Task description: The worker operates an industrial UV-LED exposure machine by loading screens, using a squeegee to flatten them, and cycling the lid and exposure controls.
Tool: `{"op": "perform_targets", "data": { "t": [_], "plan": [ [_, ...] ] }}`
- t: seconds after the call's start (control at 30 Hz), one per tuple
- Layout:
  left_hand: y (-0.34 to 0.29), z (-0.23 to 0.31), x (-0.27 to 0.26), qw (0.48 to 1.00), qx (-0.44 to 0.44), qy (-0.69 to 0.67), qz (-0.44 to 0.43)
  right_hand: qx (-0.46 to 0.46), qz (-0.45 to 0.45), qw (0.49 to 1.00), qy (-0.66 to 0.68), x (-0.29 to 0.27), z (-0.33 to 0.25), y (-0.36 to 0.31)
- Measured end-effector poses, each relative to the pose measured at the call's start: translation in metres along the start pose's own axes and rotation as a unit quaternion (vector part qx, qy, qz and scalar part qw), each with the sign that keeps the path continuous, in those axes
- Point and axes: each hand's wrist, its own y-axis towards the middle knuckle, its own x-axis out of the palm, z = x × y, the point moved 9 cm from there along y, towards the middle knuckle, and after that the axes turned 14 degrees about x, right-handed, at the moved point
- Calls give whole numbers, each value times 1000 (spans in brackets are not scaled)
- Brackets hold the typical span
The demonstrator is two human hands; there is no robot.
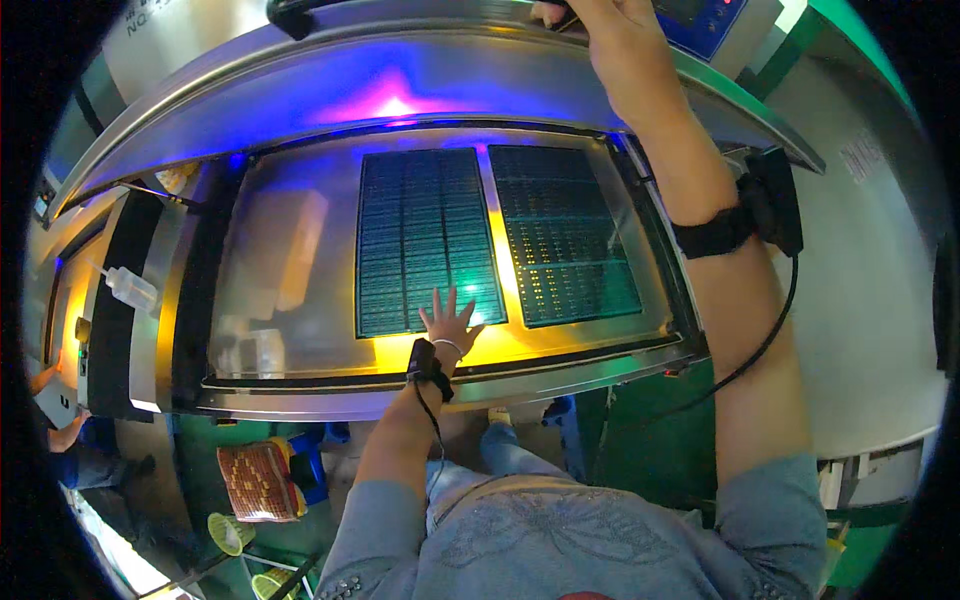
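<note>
My left hand point(450, 326) lies with fingers spread at the near edge of a dark green gridded panel point(425, 235). A second dark panel point(565, 240), dotted with yellow points of light, lies just to its right. Both rest on the shiny bed point(275, 345) of a machine, lit yellow around them. Raised along the bed's far side is a metal lid point(480, 88). At the top edge of the picture my right hand point(605, 12) is closed at the lid's rim, around what looks like a dark handle; part of this hand is cut off.
A similar black handle point(290, 18) sits farther left on the lid. Left of the bed are a white squeeze bottle point(132, 288) and another person's hand point(68, 432). A stool with a woven red cushion point(258, 482) stands below. At right is a white surface point(860, 300).
</note>
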Motion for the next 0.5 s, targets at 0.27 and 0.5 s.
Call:
{"op": "perform_targets", "data": {
  "t": [0.27,0.5],
  "plan": [
    [-22,-7,21,1000,-8,-1,-21,5,25,996,81,6,12,2],
    [-112,10,-214,892,-75,-122,428,-65,111,990,-59,25,28,-126]
  ]
}}
